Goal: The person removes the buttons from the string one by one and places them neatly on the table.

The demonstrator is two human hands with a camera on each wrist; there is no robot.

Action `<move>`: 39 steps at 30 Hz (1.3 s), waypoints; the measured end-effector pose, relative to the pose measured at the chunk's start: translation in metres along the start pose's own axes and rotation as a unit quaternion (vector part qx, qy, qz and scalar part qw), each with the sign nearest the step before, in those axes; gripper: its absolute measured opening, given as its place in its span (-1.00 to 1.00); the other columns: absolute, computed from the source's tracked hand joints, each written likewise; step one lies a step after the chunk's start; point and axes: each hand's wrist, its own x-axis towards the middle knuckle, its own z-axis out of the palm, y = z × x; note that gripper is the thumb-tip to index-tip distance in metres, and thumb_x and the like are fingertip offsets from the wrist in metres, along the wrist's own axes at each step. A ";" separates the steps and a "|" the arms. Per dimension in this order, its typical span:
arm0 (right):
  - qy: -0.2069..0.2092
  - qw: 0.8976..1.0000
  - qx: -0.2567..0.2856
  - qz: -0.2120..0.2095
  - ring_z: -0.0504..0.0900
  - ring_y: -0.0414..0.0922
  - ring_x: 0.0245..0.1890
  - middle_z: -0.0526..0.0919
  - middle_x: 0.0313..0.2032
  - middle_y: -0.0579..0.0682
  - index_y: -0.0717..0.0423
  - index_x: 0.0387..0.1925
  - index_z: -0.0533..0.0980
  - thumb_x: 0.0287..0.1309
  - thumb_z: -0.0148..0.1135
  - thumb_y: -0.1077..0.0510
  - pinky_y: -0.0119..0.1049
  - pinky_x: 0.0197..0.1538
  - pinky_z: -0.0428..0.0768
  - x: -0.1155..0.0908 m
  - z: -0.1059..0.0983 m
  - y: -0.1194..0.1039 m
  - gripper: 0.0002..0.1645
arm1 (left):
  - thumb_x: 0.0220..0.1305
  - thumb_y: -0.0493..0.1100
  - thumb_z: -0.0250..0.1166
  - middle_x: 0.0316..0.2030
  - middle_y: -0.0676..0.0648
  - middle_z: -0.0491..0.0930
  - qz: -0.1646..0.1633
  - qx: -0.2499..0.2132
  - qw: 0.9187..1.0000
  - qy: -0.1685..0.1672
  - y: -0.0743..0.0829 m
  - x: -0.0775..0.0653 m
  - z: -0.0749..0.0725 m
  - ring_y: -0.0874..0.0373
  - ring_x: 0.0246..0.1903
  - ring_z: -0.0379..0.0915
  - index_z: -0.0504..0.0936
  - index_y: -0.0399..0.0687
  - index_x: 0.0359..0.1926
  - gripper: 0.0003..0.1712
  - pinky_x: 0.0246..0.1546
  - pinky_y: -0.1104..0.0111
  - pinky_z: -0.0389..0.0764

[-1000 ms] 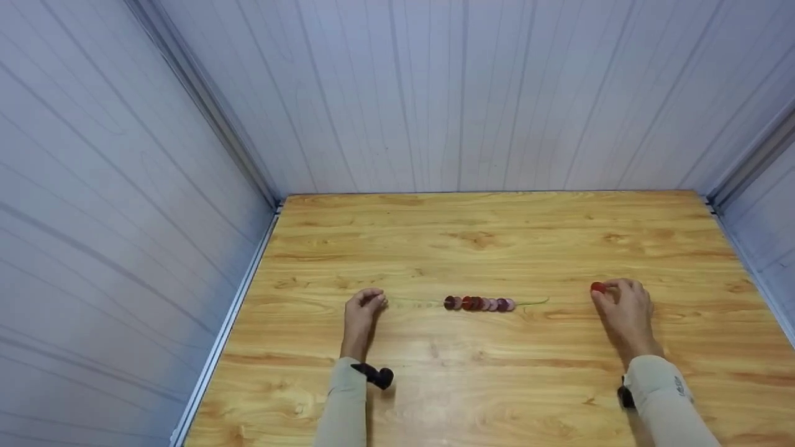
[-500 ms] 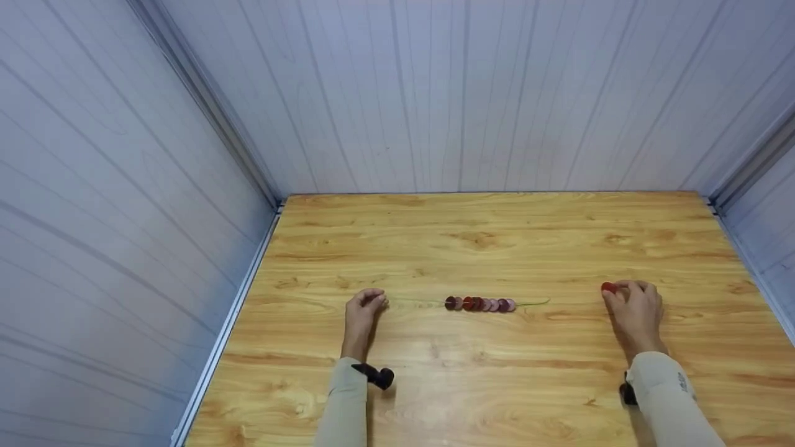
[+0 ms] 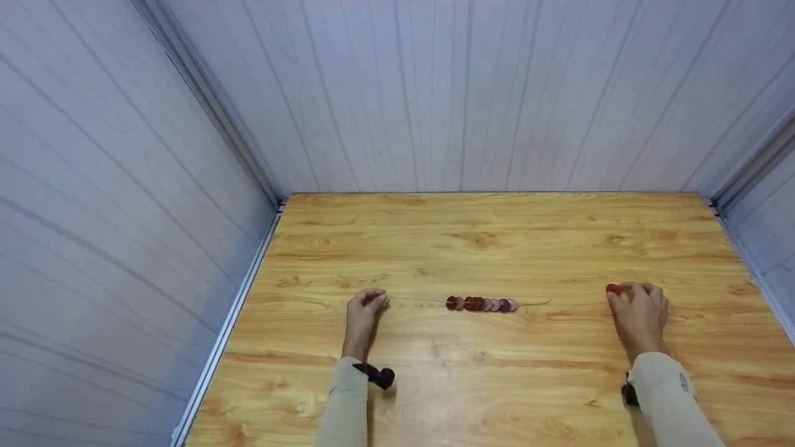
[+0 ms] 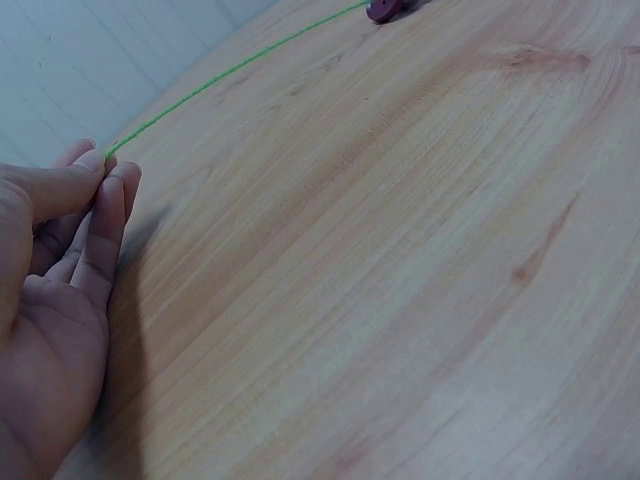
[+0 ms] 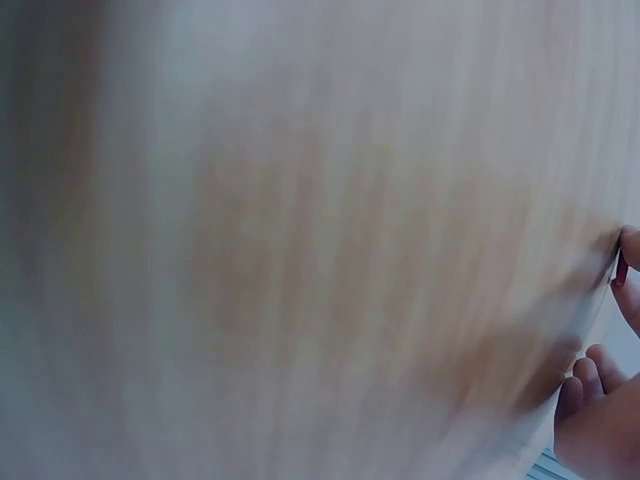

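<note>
The head view looks forward and down from above — far enough off to take in the surface [image 3: 484, 242], the back wall [image 3: 435, 93] and both hands. The left wrist view, close and tilted, sees the left hand [image 4: 55, 300] at its left edge and shares the string [image 4: 240, 68] with the head view. The right wrist view faces the blurred surface very near — the right hand [image 5: 600, 415] and red disc [image 5: 621, 270], at its right edge, also show from the head.

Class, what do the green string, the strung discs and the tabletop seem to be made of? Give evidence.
Green string: probably matte textile cord; it looks thin and curves softly. Strung discs: perhaps plastic, finish too small to judge; colours look even. Tabletop: wood or wood-look laminate, satin; grain streaks and soft sheen.
</note>
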 end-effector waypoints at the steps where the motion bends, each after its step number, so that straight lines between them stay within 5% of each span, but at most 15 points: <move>1: -0.001 1.000 0.000 0.001 0.05 0.40 0.24 0.11 0.26 0.43 0.25 0.15 0.39 0.34 0.05 -0.12 0.32 0.20 0.08 0.000 0.000 0.000 -0.42 | 0.20 -0.41 0.28 -0.29 -0.19 0.61 -0.001 -0.001 1.000 -0.002 0.002 -0.001 0.000 -0.14 -0.19 0.57 0.53 -0.56 -0.11 -0.72 -0.08 0.17 0.67; 20: 0.018 0.999 0.014 -0.034 0.06 0.40 0.22 0.14 0.26 0.42 0.28 0.18 0.36 0.33 0.10 -0.05 0.35 0.17 0.09 -0.002 -0.005 -0.005 -0.42 | 0.20 -0.40 0.28 -0.33 -0.12 0.58 -0.008 -0.046 0.999 0.005 -0.013 0.007 0.003 0.09 -0.31 0.58 0.53 -0.51 -0.11 -0.74 -0.16 0.32 0.69; 39: 0.052 0.980 0.102 -0.166 0.13 0.33 0.16 0.23 0.19 0.35 0.34 0.07 0.43 0.19 0.27 0.20 0.30 0.18 0.10 0.001 0.010 -0.065 -0.55 | 0.19 -0.42 0.28 -0.32 -0.12 0.60 -0.003 -0.026 1.000 0.013 -0.010 0.007 0.003 0.13 -0.34 0.59 0.55 -0.53 -0.12 -0.74 -0.22 0.37 0.69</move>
